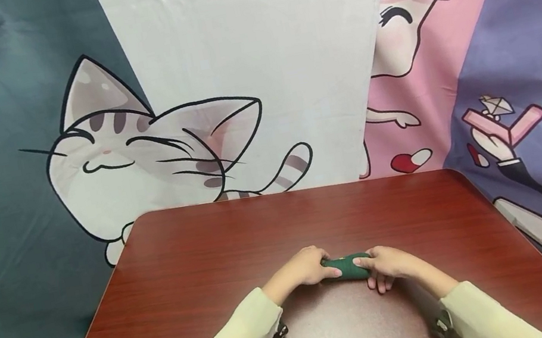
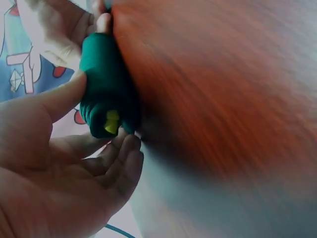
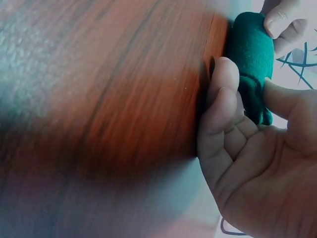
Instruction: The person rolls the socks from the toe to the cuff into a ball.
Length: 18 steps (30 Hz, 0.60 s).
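Note:
A dark green rolled-up cloth [image 1: 347,269] lies low over the table, roughly crosswise in the head view. My left hand [image 1: 310,265] grips its left end, thumb on the near side. In the left wrist view, that end of the green roll [image 2: 101,82] shows wound layers with a bit of yellow [image 2: 112,121] inside. My right hand [image 1: 387,263] holds the right end, its thumb on top and its fingers curled below. Loose folds of the green cloth [image 3: 253,54] appear at this end in the right wrist view. What kind of cloth item it is cannot be told.
A reddish-brown wooden table [image 1: 201,266] extends under both arms, its far edge meeting a printed curtain [image 1: 254,45] with a cartoon cat and figures. Dark wrist devices [image 1: 280,332] hang below the pale sleeves.

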Available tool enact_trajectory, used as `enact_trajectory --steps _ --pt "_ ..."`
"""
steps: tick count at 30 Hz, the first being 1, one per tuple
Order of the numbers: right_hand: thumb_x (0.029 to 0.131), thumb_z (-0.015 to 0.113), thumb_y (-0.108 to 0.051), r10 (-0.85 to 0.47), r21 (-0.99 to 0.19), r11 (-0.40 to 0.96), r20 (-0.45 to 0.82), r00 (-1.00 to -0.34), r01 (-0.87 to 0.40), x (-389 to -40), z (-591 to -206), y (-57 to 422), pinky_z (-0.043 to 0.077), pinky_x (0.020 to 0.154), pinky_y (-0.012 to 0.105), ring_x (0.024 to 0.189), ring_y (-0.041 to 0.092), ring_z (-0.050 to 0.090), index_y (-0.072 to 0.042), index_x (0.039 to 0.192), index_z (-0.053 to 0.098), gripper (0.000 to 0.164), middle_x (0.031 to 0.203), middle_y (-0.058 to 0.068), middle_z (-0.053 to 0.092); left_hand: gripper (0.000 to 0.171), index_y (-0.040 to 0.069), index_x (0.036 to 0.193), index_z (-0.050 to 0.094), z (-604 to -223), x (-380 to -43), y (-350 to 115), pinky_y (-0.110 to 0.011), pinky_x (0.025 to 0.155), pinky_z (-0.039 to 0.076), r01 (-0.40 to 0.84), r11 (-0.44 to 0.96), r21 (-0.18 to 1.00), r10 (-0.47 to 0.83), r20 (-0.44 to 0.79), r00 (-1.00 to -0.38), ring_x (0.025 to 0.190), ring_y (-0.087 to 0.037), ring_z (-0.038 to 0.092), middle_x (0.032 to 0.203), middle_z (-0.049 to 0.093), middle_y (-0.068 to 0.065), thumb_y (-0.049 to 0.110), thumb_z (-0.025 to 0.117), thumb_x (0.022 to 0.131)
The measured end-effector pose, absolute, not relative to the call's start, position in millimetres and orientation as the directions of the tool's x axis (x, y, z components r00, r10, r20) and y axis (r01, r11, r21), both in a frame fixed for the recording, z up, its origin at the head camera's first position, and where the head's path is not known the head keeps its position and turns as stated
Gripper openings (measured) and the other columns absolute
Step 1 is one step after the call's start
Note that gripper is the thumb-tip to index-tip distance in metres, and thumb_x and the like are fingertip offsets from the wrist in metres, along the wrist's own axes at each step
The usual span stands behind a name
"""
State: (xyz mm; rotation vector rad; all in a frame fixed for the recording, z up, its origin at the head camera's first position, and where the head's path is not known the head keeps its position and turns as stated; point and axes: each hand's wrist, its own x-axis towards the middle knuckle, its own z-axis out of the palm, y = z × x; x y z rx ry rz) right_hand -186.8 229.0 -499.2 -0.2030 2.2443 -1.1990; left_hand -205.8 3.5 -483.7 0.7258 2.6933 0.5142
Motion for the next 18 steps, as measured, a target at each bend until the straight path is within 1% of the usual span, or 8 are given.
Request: enact_trajectory --steps 2,6,11,14,18 --pt "0.095 0.049 -0.040 -0.394 -0.807 0.577 -0.412 -0.822 0.128 -187 -500 230 0.048 0.042 0.030 0.043 0.014 0.058 0.000 0.097 0.054 0.040 0.061 0.010 0.064 0.049 0.013 0.111 0.067 -482 -208 5 -0.029 0.085 0.047 0.399 0.801 0.446 0.530 -0.220 -0.819 0.098 -0.014 0.060 0.102 0.067 0.000 0.049 0.068 0.079" --pt "0.094 0.051 -0.042 -0.392 -0.817 0.564 -0.392 -0.832 0.120 -186 -502 231 0.049 0.044 0.031 0.044 0.016 0.059 -0.001 0.099 0.054 0.042 0.062 0.010 0.064 0.046 0.014 0.105 0.068 -481 -210 8 -0.028 0.082 0.048 0.363 0.799 0.479 0.521 -0.250 -0.816 0.094 -0.012 0.061 0.096 0.068 0.004 0.049 0.073 0.075" --pt "0.091 0.053 -0.046 -0.371 -0.802 0.594 -0.344 -0.863 0.064 -180 -504 232 0.050 0.045 0.033 0.046 0.020 0.060 -0.006 0.096 0.055 0.040 0.064 0.009 0.064 0.040 0.017 0.095 0.068 -482 -209 11 -0.024 0.078 0.046 0.368 0.803 0.468 0.514 -0.233 -0.826 0.086 -0.009 0.057 0.088 0.064 0.008 0.046 0.077 0.070" --pt "0.091 0.053 -0.047 -0.362 -0.778 0.628 -0.306 -0.881 0.013 -178 -503 231 0.050 0.044 0.034 0.047 0.021 0.060 -0.011 0.093 0.057 0.037 0.064 0.007 0.064 0.037 0.018 0.090 0.066 -480 -206 12 -0.025 0.076 0.043 0.358 0.809 0.467 0.498 -0.218 -0.839 0.085 -0.009 0.052 0.084 0.059 0.008 0.045 0.079 0.067" --pt "0.091 0.053 -0.047 -0.363 -0.767 0.641 -0.278 -0.889 -0.022 -175 -503 231 0.050 0.044 0.034 0.047 0.021 0.060 -0.013 0.091 0.057 0.034 0.064 0.006 0.063 0.040 0.019 0.087 0.062 -478 -202 14 -0.025 0.075 0.042 0.347 0.819 0.457 0.476 -0.204 -0.855 0.083 -0.011 0.050 0.083 0.056 0.006 0.046 0.081 0.064"
